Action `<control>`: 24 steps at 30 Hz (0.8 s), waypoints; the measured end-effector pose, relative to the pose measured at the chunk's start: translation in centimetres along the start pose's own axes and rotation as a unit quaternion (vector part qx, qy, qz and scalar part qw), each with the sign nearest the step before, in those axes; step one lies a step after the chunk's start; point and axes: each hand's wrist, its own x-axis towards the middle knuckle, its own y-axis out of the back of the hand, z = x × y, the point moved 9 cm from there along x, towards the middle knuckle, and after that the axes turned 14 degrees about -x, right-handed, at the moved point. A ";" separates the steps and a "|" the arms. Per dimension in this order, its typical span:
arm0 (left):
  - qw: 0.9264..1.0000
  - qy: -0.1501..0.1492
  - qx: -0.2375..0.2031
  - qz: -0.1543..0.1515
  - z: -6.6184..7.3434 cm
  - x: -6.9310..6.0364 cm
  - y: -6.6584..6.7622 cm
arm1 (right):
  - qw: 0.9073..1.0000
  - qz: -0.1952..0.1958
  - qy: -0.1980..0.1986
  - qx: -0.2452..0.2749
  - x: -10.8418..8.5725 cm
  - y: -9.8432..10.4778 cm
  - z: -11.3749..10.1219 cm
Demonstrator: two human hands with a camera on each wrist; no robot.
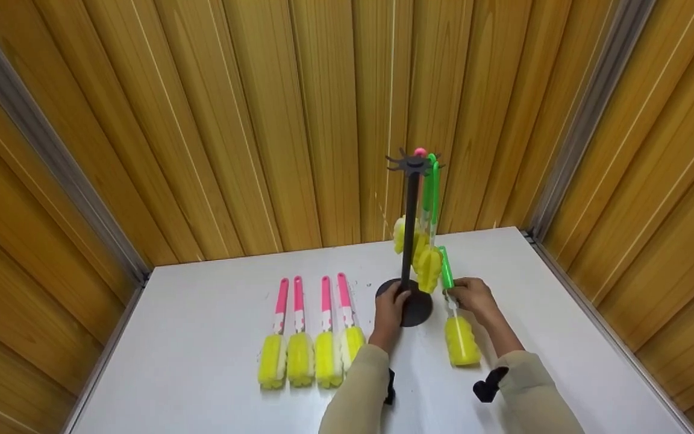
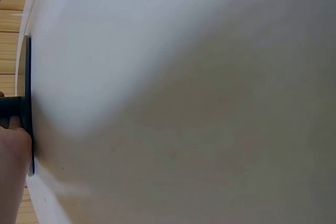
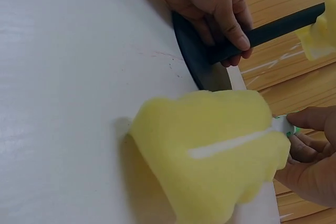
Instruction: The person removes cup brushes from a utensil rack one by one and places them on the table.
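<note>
My left hand [image 1: 390, 310] grips the black pole of a stand [image 1: 409, 241] just above its round base; in the right wrist view, the thumb and fingers wrap that pole. My right hand [image 1: 473, 296] pinches a sponge bottle brush [image 1: 461, 342] with a green handle at the neck. Its yellow sponge head points toward me, its handle up toward the stand. From the hooks on top of the stand hang two green-handled brushes [image 1: 429, 268] and one pink-handled brush [image 1: 420, 152], partly hidden. In the left wrist view only the hand's edge [image 2: 13, 148] and the base [image 2: 27, 77] show.
Left of the stand, several pink-handled sponge brushes [image 1: 325, 355] lie in a row on the white table [image 1: 202, 337], heads toward me. The left sleeve partly covers the rightmost one. Wood-patterned walls [image 1: 262, 120] enclose the table at the back and sides.
</note>
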 end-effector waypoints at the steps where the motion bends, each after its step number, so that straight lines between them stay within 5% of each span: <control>1: 1.000 0.000 0.000 0.000 0.0 0.0 0.0 | 1.000 0.000 0.000 -0.001 0.2 -0.1 0.1; 24: 1.000 -0.006 -0.007 -0.007 -0.1 0.0 0.0 | 0.997 -0.020 -0.041 -0.054 1.9 -1.5 3.5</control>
